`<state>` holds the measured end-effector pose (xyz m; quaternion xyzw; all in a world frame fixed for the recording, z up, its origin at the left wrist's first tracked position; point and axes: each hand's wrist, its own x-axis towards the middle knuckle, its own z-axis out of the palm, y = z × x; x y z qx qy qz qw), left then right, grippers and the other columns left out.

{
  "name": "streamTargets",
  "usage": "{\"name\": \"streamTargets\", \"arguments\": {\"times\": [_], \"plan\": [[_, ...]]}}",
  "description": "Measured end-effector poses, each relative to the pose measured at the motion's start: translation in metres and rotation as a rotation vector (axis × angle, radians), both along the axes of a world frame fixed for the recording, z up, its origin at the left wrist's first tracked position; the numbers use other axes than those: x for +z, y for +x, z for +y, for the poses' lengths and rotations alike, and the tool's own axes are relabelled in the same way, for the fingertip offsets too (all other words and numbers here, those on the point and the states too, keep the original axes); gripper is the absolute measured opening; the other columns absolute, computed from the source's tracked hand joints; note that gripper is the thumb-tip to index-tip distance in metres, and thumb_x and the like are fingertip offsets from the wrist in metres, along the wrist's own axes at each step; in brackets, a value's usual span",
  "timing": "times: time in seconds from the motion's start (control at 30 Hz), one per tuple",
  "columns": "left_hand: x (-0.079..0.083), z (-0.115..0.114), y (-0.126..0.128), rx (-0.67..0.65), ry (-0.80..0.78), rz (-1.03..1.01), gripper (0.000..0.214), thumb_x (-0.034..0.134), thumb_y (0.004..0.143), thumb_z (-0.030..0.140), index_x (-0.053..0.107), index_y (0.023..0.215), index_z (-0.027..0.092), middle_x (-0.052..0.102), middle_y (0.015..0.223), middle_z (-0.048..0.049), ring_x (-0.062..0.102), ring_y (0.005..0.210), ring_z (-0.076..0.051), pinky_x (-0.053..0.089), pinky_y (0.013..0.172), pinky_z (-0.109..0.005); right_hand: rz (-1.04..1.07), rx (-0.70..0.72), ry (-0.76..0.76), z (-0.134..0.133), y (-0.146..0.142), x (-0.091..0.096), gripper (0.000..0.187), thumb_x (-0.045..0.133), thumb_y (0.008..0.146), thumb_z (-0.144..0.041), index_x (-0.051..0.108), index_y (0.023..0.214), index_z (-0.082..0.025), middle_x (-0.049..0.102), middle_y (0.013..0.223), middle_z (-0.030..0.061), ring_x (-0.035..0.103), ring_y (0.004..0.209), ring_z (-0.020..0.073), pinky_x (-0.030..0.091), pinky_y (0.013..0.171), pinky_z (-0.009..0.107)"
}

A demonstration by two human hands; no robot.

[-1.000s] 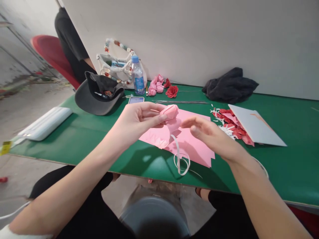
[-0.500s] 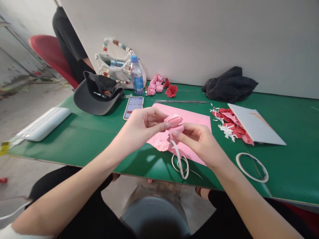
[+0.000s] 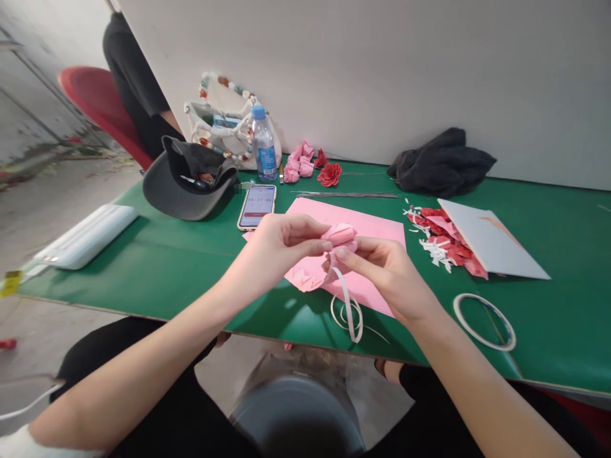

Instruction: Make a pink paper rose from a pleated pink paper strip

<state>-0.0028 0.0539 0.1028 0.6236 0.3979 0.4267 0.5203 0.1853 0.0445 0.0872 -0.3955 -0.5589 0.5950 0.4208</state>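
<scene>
Two hands are close together over the pink sheet (image 3: 372, 226), and both are clamped on one small pink roll (image 3: 342, 233). The left hand (image 3: 289, 245) pinches its left end between thumb and fingers; the right hand (image 3: 391, 273) pinches it lower, at the right side, so the roll lies between the fingertips of both.

From where I stand, I judge this piece to be only partly made. Its centre is already wound, but a zigzag strip (image 3: 305, 278) hangs below the left fingers and is not yet wound around it. How much of it is left, I cannot tell, because fingers hide the join. Under the right fingers hangs a thin white tape (image 3: 348, 304), looped and curled at its end; perhaps it is a backing, not completely peeled.

Beyond both hands, several pink flowers (image 3: 300, 163) and one open red flower (image 3: 329, 174) look finished. Between them and the hands lie thin wires (image 3: 346, 194); I see none attached to the roll. To the right of the right hand are red scraps (image 3: 461, 256) and, nearer to the forearm, a tape ring (image 3: 487, 346).
</scene>
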Motion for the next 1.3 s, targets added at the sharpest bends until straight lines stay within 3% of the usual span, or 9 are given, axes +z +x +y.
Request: {"name": "streamTargets", "arguments": {"times": [0.23,0.4,0.63,0.87,0.97,1.07,1.3], "plan": [[0.007,-0.003,0.002,-0.020,-0.087,-0.006,0.023,0.072,0.086,0.038,0.079,0.099,0.019,0.079,0.097,-0.0055,0.074,0.092,-0.022,0.060,0.087,-0.032,0.003,-0.014,0.012,0.000,0.003,0.002,0.020,0.078,0.079,-0.037,0.079,0.090,-0.019,0.078,0.088,0.0052,0.073,0.081,0.0197,0.060,0.080,0.035],[0.005,-0.003,0.004,-0.040,-0.096,-0.050,0.022,0.077,0.082,0.032,0.079,0.099,0.018,0.079,0.099,-0.0060,0.074,0.096,-0.024,0.060,0.091,-0.035,-0.039,0.005,0.006,0.002,0.004,0.001,0.020,0.076,0.080,-0.036,0.078,0.088,-0.018,0.078,0.089,0.0057,0.072,0.084,0.0204,0.058,0.082,0.036],[-0.001,-0.001,0.002,0.086,0.011,0.036,0.020,0.085,0.072,0.029,0.081,0.088,0.019,0.079,0.091,-0.0042,0.074,0.090,-0.024,0.061,0.084,-0.032,-0.052,0.008,-0.021,0.004,0.002,-0.003,0.020,0.079,0.077,-0.037,0.078,0.085,-0.019,0.077,0.081,0.0042,0.071,0.077,0.0186,0.057,0.081,0.035],[-0.002,-0.004,0.004,0.048,0.047,0.049,0.025,0.082,0.076,0.037,0.078,0.091,0.018,0.078,0.095,-0.0060,0.075,0.089,-0.025,0.062,0.085,-0.035,-0.063,0.032,-0.024,0.005,0.003,0.001,0.022,0.079,0.077,-0.040,0.078,0.086,-0.019,0.076,0.080,0.0044,0.071,0.080,0.0199,0.057,0.086,0.038],[-0.001,-0.003,0.004,0.018,0.031,0.036,0.026,0.080,0.077,0.040,0.074,0.091,0.019,0.078,0.097,-0.0066,0.075,0.089,-0.026,0.062,0.077,-0.034,-0.070,0.045,-0.004,0.005,0.006,0.001,0.020,0.078,0.079,-0.038,0.078,0.083,-0.019,0.075,0.078,0.0044,0.071,0.080,0.0201,0.057,0.085,0.039],[0.000,-0.002,0.003,0.019,0.017,0.023,0.025,0.082,0.075,0.038,0.072,0.088,0.019,0.077,0.099,-0.0067,0.075,0.089,-0.026,0.062,0.071,-0.030,-0.046,0.063,0.012,0.005,0.008,0.002,0.016,0.077,0.080,-0.034,0.078,0.087,-0.020,0.075,0.083,0.0038,0.071,0.080,0.0187,0.058,0.084,0.037],[0.000,0.000,0.004,0.047,0.022,-0.031,0.021,0.085,0.072,0.032,0.074,0.084,0.019,0.078,0.094,-0.0052,0.075,0.088,-0.025,0.062,0.076,-0.032,-0.077,0.078,0.033,0.005,0.011,0.005,0.021,0.077,0.080,-0.035,0.078,0.095,-0.020,0.076,0.086,0.0037,0.072,0.080,0.0189,0.058,0.081,0.036]]}}
